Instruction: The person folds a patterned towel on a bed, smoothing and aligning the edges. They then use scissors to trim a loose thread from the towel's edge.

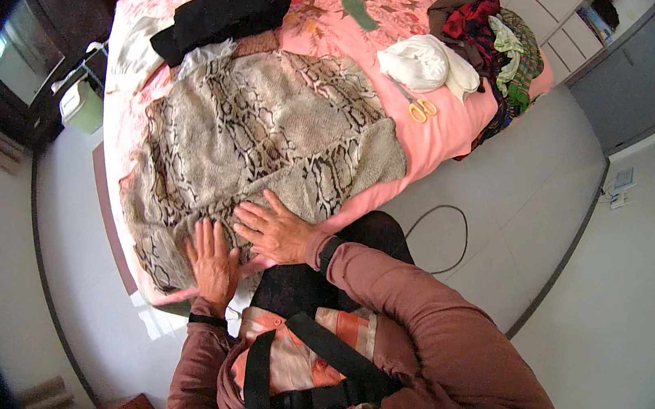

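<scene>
A snakeskin-print fabric (pixel 289 114) in grey, beige and black lies spread and wrinkled over the near part of the bed. Flat on its near edge rests my left hand (pixel 214 267), fingers apart and pointing away from me. My right hand (pixel 275 232) also presses on the cloth with spread fingers, just right of the left one. Neither hand grips anything. A fold or seam runs across the fabric beyond my right fingertips.
The bed wears a pink floral cover (pixel 401 5). On it lie folded black cloth (pixel 222 14), yellow-handled scissors (pixel 420 108), a white cloth bundle (pixel 421 63), a green insole-shaped piece (pixel 359 12) and piled clothes (pixel 500 48). A cable (pixel 466 234) loops on the floor.
</scene>
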`<state>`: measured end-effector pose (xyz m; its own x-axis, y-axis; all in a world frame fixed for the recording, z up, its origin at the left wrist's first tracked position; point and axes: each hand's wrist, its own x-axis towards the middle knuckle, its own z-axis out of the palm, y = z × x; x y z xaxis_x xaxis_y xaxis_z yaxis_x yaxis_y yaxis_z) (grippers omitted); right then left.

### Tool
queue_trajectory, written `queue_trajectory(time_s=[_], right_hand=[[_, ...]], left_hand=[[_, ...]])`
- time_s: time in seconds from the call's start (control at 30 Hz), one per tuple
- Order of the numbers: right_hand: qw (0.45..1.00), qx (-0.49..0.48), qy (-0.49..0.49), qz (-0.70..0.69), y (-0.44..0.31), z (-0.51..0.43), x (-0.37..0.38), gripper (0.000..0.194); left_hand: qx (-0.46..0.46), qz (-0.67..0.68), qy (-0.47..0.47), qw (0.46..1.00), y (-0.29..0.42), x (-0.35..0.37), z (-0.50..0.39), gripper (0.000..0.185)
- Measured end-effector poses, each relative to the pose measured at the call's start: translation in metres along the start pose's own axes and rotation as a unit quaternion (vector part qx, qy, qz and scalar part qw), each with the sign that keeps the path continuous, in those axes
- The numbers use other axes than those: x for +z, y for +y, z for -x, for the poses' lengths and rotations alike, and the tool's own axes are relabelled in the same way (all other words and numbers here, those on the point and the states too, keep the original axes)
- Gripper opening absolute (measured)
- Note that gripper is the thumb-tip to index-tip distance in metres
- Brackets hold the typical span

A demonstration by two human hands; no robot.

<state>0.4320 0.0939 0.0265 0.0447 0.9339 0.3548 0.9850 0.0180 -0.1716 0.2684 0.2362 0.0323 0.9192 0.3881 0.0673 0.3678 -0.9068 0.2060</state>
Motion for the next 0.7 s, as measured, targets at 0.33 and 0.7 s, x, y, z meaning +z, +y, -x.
queue_trajectory(time_s=[0.33, 0.7], right_hand=[[0.967, 0.228, -0.008, 0.111, 0.108, 0.062, -0.029, 0.059], [0.922, 0.346, -0.006, 0.176, 0.158, 0.1, -0.055, 0.057]], left_hand=[[-0.102, -0.117, 0.043, 0.987, -0.077, 0.016, 0.017, 0.065], [-0.141, -0.176, 0.081, 0.971, -0.114, 0.013, 0.028, 0.062]])
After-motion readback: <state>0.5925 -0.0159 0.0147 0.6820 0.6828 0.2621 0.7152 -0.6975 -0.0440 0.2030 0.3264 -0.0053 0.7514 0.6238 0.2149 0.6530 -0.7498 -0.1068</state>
